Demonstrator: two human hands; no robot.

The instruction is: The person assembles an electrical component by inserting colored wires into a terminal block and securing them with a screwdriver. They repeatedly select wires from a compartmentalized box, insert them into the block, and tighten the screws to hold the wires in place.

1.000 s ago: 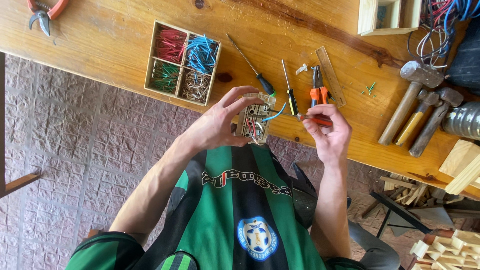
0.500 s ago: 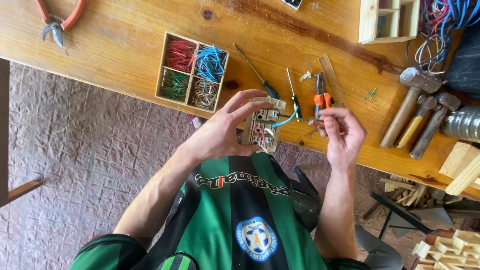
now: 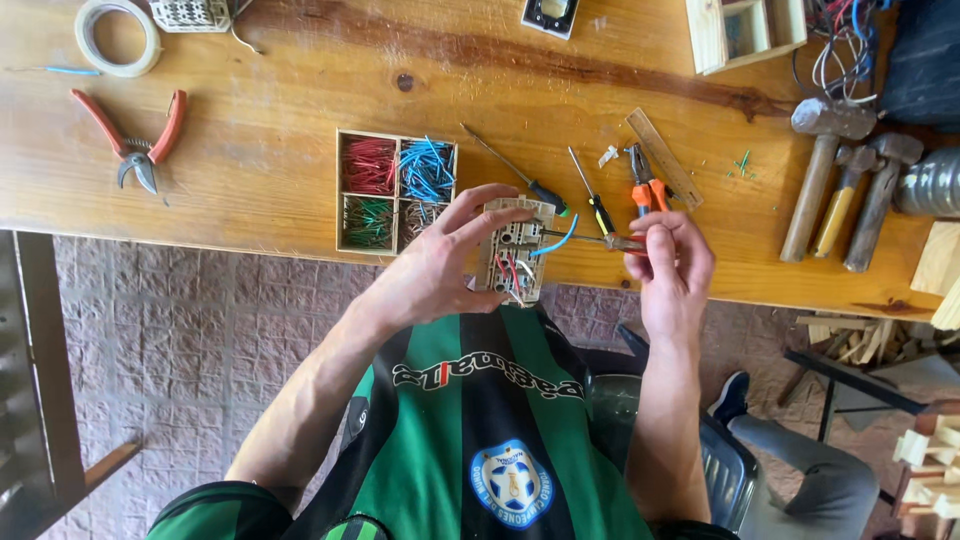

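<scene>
Left hand point(image 3: 440, 275) grasps beige plastic wired switch module point(image 3: 513, 250) at centre frame by its edges: light, rigid; right hand point(image 3: 672, 270) pinches thin screwdriver point(image 3: 590, 238)

Bench clutter: red pliers point(image 3: 135, 140), roll of tape point(image 3: 117, 37), wire tray point(image 3: 396, 190), three hammers point(image 3: 850, 190) and a wooden ruler point(image 3: 664, 158).

A single head-worn camera looks almost straight down from above the person. The far edge of the wooden counter point(image 3: 250, 190) runs along the top of the frame, and its near edge crosses the middle. Below that edge the view takes in the person's green shirt, forearms and the paved floor. Both hands sit near the centre, at close range.
</scene>
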